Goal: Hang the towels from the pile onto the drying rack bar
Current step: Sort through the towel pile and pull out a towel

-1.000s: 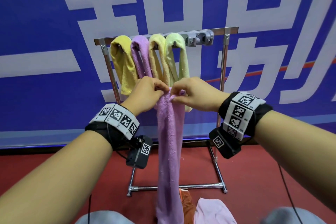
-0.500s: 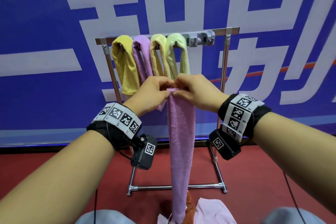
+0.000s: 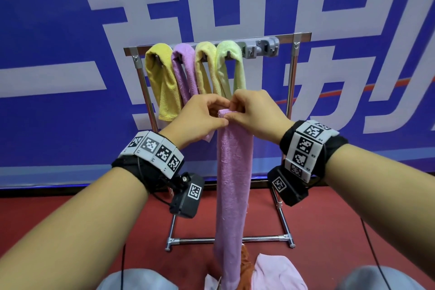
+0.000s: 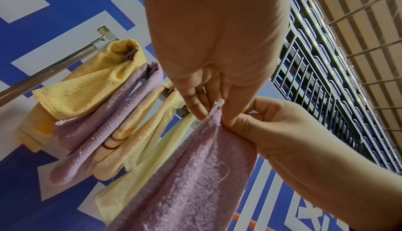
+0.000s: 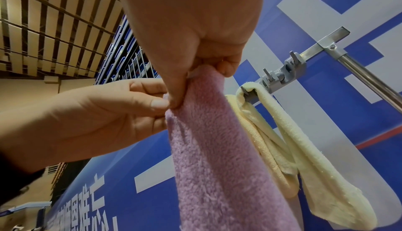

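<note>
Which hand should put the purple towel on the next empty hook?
Probably the right hand. Both hands pinch the purple towel's top edge, but the free grey hooks sit on the rack's right side, beyond the green towel, nearer that hand than the left hand.

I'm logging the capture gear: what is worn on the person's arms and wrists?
Forearms are bare, no sleeves. Each wrist wears a black strap ringed with white blocks bearing black square codes. A small black camera box with its own code tag hangs under each wrist, trailing thin black cables.
</note>
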Motion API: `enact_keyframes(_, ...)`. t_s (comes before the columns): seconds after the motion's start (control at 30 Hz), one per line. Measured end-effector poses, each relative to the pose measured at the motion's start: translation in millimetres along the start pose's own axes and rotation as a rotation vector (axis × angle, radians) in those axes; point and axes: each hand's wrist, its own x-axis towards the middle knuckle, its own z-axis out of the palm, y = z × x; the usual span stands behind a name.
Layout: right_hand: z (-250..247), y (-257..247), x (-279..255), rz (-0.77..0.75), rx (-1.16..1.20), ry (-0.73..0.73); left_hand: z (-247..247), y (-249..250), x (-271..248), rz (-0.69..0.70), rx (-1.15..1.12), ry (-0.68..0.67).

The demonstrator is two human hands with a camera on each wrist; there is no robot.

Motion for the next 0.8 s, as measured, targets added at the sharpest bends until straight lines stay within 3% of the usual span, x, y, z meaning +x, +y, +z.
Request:
enact_keyframes(0.2,3,-2,5,0.053,0.057,0.040,6,-2,5,0.056,0.064,0.041)
enact_keyframes(0.37,-6,0,1,0.013,0.085,-0.048,5,-8,7,0.016,0.046,0.134)
enact_keyframes(0.53,-15,11,-2,-0.089,-0.185,-0.024,2,-7,8,-0.024,0.045,0.166)
enact_keyframes(0.8,-13,17,-2,-0.127,-0.182,-0.026,5,-12,14,-0.017,0.079,0.215)
